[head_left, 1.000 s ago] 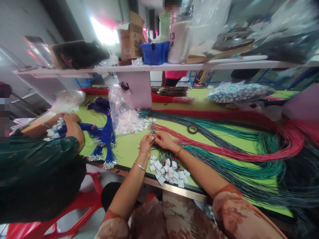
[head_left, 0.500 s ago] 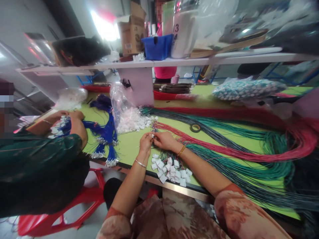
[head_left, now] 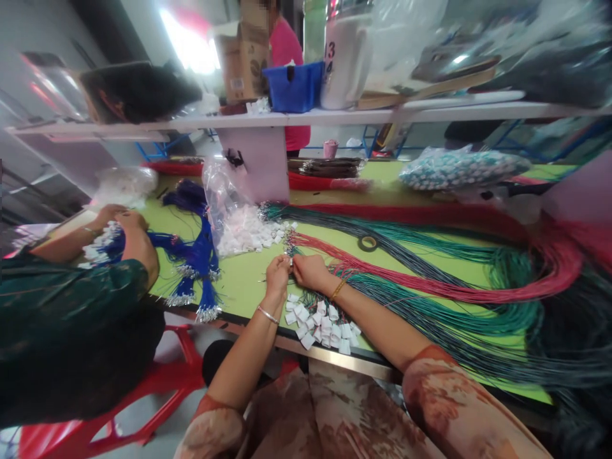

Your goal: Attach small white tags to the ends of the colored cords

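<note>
My left hand (head_left: pixel 278 275) and my right hand (head_left: pixel 310 272) meet over the green table, fingers pinched around a small white connector (head_left: pixel 291 261). The left fingers close on the connector. My right fingertips press close beside it; the thin wire they seem to pinch is mostly hidden. Just below lie several white connectors (head_left: pixel 322 325) with wires attached, heaped at the table edge. Behind my hands, loose white connectors (head_left: pixel 248 229) spill from a clear plastic bag (head_left: pixel 222 185). Red wires (head_left: pixel 382 271) run from near my fingertips to the right.
Green wires (head_left: pixel 430 319) and dark wires (head_left: pixel 406 261) stretch across the table (head_left: pixel 243 280). A roll of black tape (head_left: pixel 368 242) lies among them. At left a co-worker's hands (head_left: pixel 131 223) hold blue wires (head_left: pixel 191 252). A shelf (head_left: pixel 382 116) carries a blue bin (head_left: pixel 294 88).
The view has shifted a little, so most things sit further left. My hands stay together at the connector, the right fingers closing tighter. The person in pink behind the shelf shows more.
</note>
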Motion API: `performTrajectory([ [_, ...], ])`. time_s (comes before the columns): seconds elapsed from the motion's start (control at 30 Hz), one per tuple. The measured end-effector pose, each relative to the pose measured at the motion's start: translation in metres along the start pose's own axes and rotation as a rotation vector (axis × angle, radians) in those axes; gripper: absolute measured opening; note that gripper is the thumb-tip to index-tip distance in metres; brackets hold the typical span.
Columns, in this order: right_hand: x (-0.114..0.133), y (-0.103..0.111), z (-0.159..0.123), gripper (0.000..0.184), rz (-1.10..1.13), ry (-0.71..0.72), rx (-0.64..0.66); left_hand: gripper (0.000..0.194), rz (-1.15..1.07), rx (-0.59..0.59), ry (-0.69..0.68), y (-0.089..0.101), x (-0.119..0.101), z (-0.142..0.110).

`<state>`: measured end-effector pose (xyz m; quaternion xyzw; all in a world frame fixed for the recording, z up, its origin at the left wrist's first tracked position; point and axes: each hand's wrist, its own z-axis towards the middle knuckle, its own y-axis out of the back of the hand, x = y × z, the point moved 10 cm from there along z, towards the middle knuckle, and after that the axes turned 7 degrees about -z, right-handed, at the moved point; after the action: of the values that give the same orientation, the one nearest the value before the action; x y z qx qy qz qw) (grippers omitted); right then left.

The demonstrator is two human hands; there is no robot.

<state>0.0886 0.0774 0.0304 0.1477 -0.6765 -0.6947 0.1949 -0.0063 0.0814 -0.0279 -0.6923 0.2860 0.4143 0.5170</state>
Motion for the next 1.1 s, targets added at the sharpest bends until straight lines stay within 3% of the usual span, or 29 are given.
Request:
performTrajectory([
  [0.13,-0.008,0.012,-0.002,0.030,0.040,-0.020,-0.068,0.026,-0.054,-0.004,0.029,-0.002,0.000,0.001],
  [0.23,-0.007,0.016,-0.002,0.027,0.060,0.040,-0.100,0.025,-0.061,0.003,0.009,-0.002,-0.002,0.003],
  [0.57,-0.010,0.005,0.008,0.026,0.202,0.034,-0.140,0.022,-0.017,-0.004,-0.024,0.002,0.000,0.006],
  [0.67,-0.032,0.005,0.020,0.028,0.294,0.001,-0.156,0.022,-0.010,0.015,-0.027,-0.001,0.000,0.007],
  [0.8,-0.078,0.002,0.030,0.027,0.199,-0.224,-0.211,0.023,0.037,0.028,0.002,-0.003,0.004,0.009],
  [0.93,-0.086,-0.007,0.032,0.028,0.173,-0.237,-0.203,0.021,0.080,0.043,0.020,-0.005,0.006,0.011],
  [1.1,-0.092,-0.006,0.028,0.026,0.402,-0.253,-0.243,0.021,0.039,0.062,0.047,-0.008,0.006,0.011],
])
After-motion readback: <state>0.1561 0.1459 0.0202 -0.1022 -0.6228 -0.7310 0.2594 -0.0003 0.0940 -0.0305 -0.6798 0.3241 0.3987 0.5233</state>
